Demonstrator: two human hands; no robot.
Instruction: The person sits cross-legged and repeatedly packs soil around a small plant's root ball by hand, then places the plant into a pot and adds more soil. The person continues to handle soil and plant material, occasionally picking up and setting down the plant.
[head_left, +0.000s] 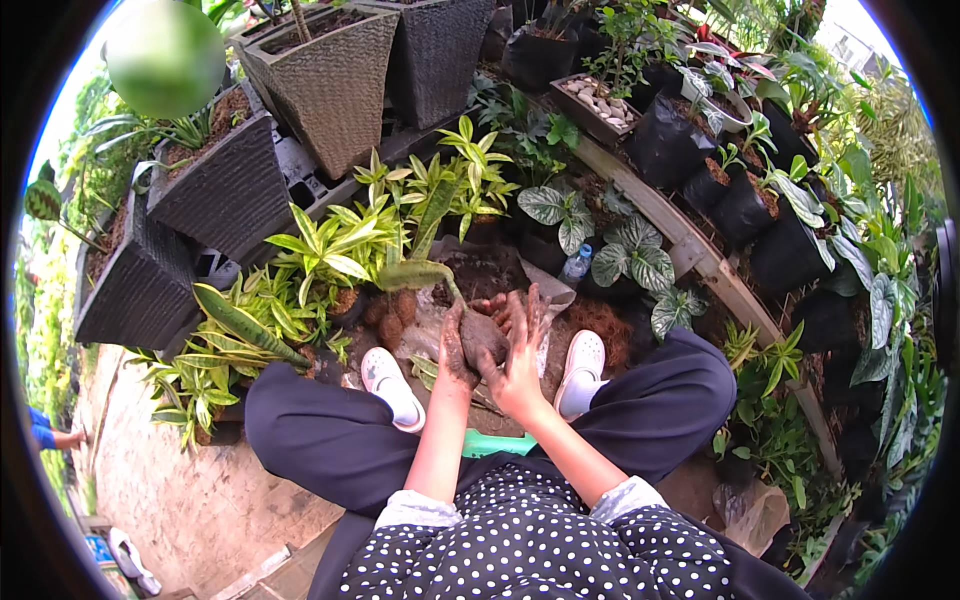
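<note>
Between my two soil-smeared hands sits a dark ball of packed soil (481, 336), with a snake plant leaf (417, 275) rising from its top and leaning left. My left hand (454, 346) cups the ball's left side. Against its right side rests my right hand (519, 352), the fingers spread and the thumb on the soil. Beyond the hands, dark loose soil (487, 276) lies on a pale sheet (553, 286). Several brown fibrous balls (391, 327) lie to the left. A cut leaf (424, 371) is on the ground below my left hand.
Variegated leafy plants (337, 251) and tall dark planters (330, 82) stand at the left and back. A water bottle (576, 265) and brown fibre (600, 330) are to the right, before a wooden rail (675, 232) and black plant bags (667, 142). Another person's arm (64, 437) shows far left.
</note>
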